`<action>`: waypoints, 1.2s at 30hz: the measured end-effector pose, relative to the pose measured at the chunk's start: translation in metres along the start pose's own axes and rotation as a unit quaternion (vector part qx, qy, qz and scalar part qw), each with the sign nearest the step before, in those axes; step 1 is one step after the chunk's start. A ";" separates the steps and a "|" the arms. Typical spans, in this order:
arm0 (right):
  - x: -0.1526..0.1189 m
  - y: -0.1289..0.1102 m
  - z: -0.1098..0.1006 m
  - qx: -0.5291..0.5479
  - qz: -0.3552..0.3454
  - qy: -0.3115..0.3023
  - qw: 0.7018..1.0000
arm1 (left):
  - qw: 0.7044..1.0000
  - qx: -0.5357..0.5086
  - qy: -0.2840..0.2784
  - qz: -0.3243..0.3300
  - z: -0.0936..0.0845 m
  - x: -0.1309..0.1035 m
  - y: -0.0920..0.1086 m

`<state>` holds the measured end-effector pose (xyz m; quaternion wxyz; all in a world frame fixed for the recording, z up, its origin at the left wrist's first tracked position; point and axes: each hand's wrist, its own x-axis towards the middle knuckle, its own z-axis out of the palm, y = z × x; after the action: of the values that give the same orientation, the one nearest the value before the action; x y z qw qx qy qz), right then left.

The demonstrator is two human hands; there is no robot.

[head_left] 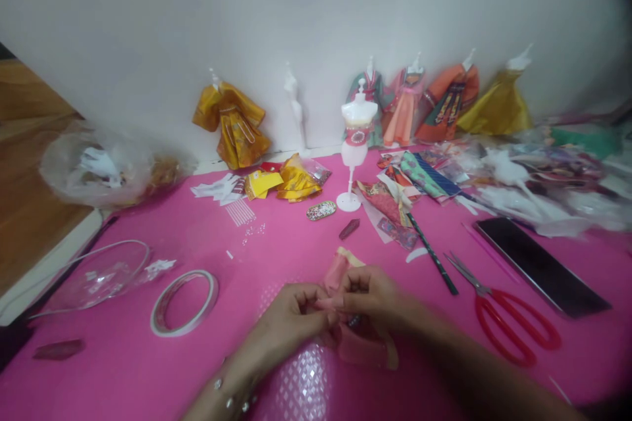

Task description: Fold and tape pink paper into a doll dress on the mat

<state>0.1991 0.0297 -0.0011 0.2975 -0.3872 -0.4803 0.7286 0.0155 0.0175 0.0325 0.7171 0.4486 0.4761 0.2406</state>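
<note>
Here, at the lower centre of the frame, a pink fabric piece (345,335) is pinched between the fingers of the left hand (291,319) and right hand (370,293), above the pink desk (123,362); red scissors (508,316) lie at right

A plain white wall (316,6) backs the pink tabletop (123,368), with wooden flooring (29,164) at left.

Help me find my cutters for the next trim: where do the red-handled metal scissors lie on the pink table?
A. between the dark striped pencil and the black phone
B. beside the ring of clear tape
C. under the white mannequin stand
A: the red-handled metal scissors lie between the dark striped pencil and the black phone.
</note>
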 end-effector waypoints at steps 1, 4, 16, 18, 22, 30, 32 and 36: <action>0.000 0.001 0.001 0.002 -0.001 0.004 1.000 | 1.000 0.001 -0.006 0.001 0.000 0.001 0.000; 0.001 0.002 0.003 0.001 0.001 0.014 1.000 | 1.000 0.007 -0.009 0.012 0.002 0.003 -0.002; -0.008 -0.021 -0.011 -0.262 -0.106 0.135 0.950 | 0.968 -0.127 0.192 0.098 -0.019 0.010 -0.016; -0.009 -0.022 -0.012 -0.289 -0.076 0.110 0.948 | 0.962 -0.149 0.202 0.110 -0.018 0.012 -0.016; -0.007 -0.016 -0.013 -0.290 -0.091 0.130 0.944 | 0.955 -0.177 0.209 0.118 -0.016 0.013 -0.014; -0.014 -0.017 -0.009 -0.272 -0.393 0.229 0.848 | 0.957 -0.181 0.191 0.122 -0.015 0.013 -0.018; -0.016 -0.020 -0.007 -0.309 -0.465 0.205 0.803 | 0.962 -0.174 0.176 0.119 -0.015 0.014 -0.019; -0.019 -0.025 -0.007 -0.341 -0.521 0.172 0.763 | 0.975 -0.144 0.141 0.093 -0.014 0.014 -0.018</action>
<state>0.2164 0.0271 0.0256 0.5571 -0.2717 -0.7660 0.1704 0.0076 0.0254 0.0077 0.6745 0.3439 0.4892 0.4330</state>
